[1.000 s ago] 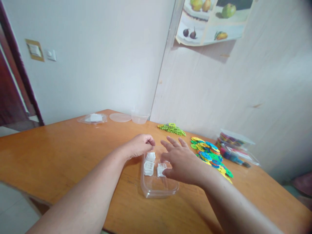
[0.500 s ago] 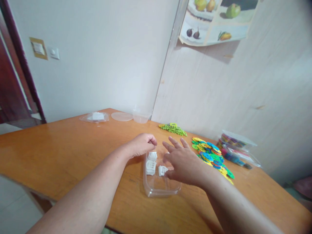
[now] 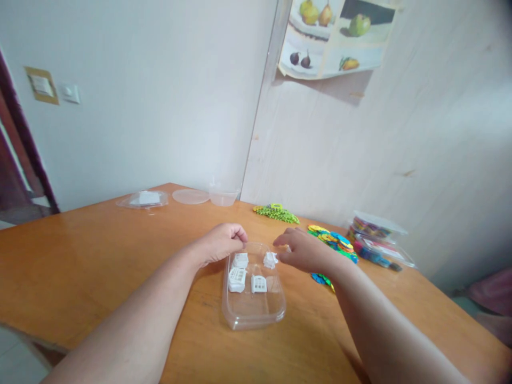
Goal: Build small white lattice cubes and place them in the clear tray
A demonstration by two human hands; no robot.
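A clear plastic tray (image 3: 252, 320) lies on the table before me, with small white stacked pieces (image 3: 237, 279) along its left side. Another white piece (image 3: 258, 284), arched at the top and marked with a dark grid, lies in the middle. At the far right of the tray is a further white bundle (image 3: 271, 260). My left hand (image 3: 224, 242) is closed at the tray's far left corner, its fingertips at the rim. Over the right rim hovers my right hand (image 3: 304, 249), fingers bent and thumb apart, beside the white bundle; I see nothing held in it.
Colourful notched discs (image 3: 336, 242) are heaped behind my right hand. Green linked pieces (image 3: 278, 213) lie farther back. Lidded clear boxes (image 3: 380, 240) stand on the right. By the wall are a clear bowl (image 3: 223, 196), a round lid (image 3: 191, 197) and a clear package (image 3: 144, 199).
My right hand has drawn back from above the tray to its right rim, its spread fingers now bent, uncovering the white pieces. The left hand stays at the corner. The whole view has shifted.
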